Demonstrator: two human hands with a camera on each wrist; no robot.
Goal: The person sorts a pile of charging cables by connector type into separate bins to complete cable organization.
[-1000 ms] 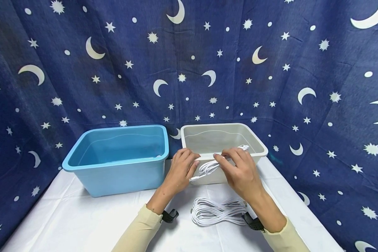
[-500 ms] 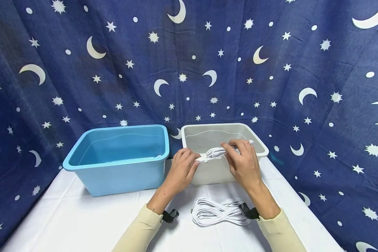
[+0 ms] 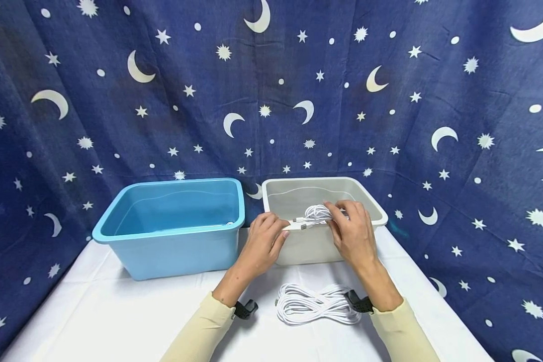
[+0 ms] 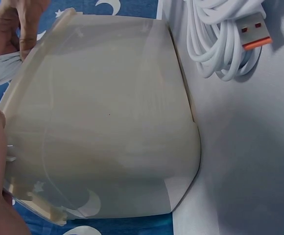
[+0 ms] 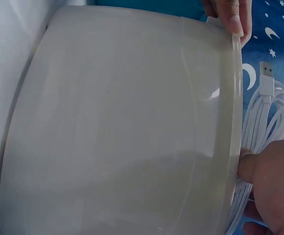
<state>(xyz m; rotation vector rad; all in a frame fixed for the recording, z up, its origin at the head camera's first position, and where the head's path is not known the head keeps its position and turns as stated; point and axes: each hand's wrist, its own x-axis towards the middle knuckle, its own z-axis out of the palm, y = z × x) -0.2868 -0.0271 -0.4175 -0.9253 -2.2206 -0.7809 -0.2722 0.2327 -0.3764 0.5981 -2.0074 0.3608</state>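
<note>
My left hand pinches the front left corner of the grey plastic bin, thumb outside the rim and fingers over it. In the right wrist view that thumb lies on the rim. My right hand pinches a bundled white USB cable at the bin's front rim. The cable's USB plug points toward the left hand, beside a loop of the bundle. A larger coil of white USB cable lies on the table in front of the bin, below the right wrist.
A blue plastic bin stands left of the grey one. Both rest on a table with a white cloth. A dark blue curtain with moons and stars hangs close behind and at the sides.
My right hand has raised the bundled cable from in front of the grey bin to its rim, and the cable's plugs have swung into view. My left hand stays on the rim.
</note>
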